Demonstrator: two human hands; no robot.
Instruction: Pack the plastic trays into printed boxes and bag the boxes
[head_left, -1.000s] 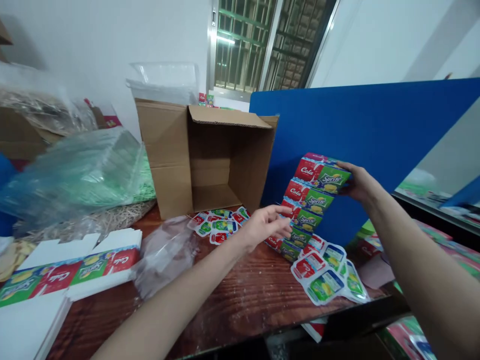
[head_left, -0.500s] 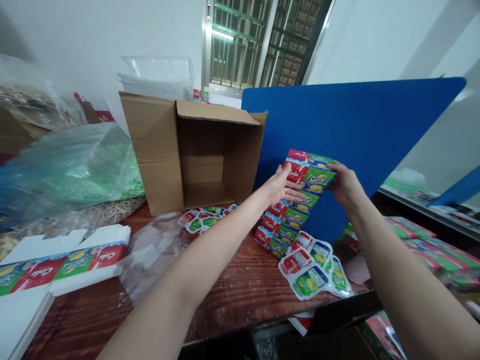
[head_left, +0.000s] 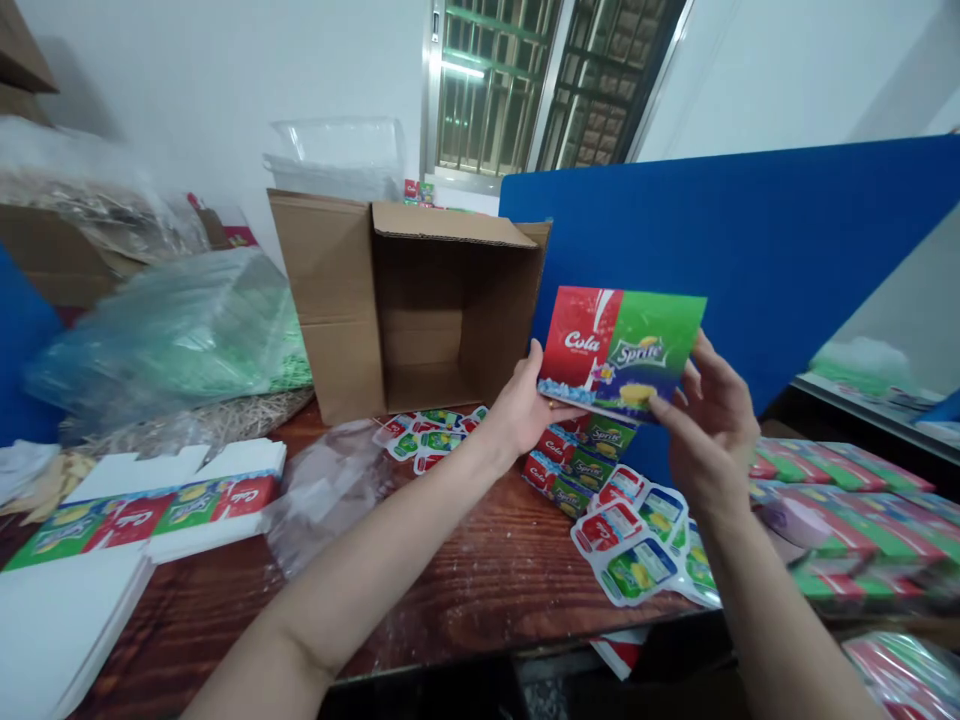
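A red and green Cola and Sprite printed box [head_left: 619, 350] is held up between my two hands, its broad face tilted toward me. My left hand [head_left: 536, 400] grips its left lower edge, thumb up along the side. On the right, my right hand [head_left: 709, 415] closes on the lower right corner with thumb and fingers. Just below stands a stack of similar boxes [head_left: 574, 470], partly hidden by the left hand and the held box. Several shaped packs [head_left: 637, 550] with red and green prints lie in front of that stack.
An open cardboard carton [head_left: 420, 320] lies on its side behind, with more printed packs [head_left: 431, 437] and clear plastic film [head_left: 330, 490] before it. Flat printed cartons [head_left: 150, 515] lie left. A blue partition [head_left: 675, 230] stands behind; wrapped boxes [head_left: 855, 510] fill the right.
The box has come off the top of the stack and tilted, so its broad face now shows. Both hands hold it, and the view has turned slightly.
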